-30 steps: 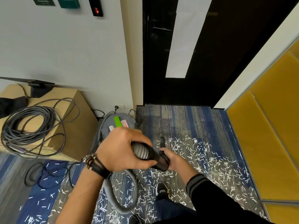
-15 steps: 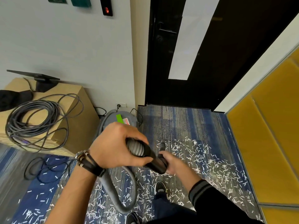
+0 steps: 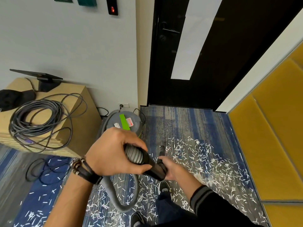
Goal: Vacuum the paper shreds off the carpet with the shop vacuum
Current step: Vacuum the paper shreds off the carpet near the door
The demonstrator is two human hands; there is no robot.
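Note:
White paper shreds [image 3: 201, 159] lie scattered over the blue and grey carpet [image 3: 180, 122], thickest to the right and around my feet. The grey shop vacuum [image 3: 124, 122], with a green stripe on top, stands by the wall ahead. Its grey ribbed hose [image 3: 118, 199] loops down in front of me. My left hand [image 3: 113, 154] grips the hose end where it joins the black wand [image 3: 155, 167]. My right hand [image 3: 173, 169] grips the wand lower down. The black nozzle tip [image 3: 162, 149] points down at the carpet near the shreds.
A wooden cabinet [image 3: 78, 112] at the left carries a coil of grey cable [image 3: 34, 120]. More black cable [image 3: 37, 169] lies on the floor beside it. A dark door [image 3: 213, 54] is ahead and yellow padded panels [image 3: 270, 128] line the right side. My shoes [image 3: 164, 189] stand among the shreds.
The view has shifted slightly, with both hands and the wand staying together and holding the same grip. The nozzle remains over the near edge of the shreds.

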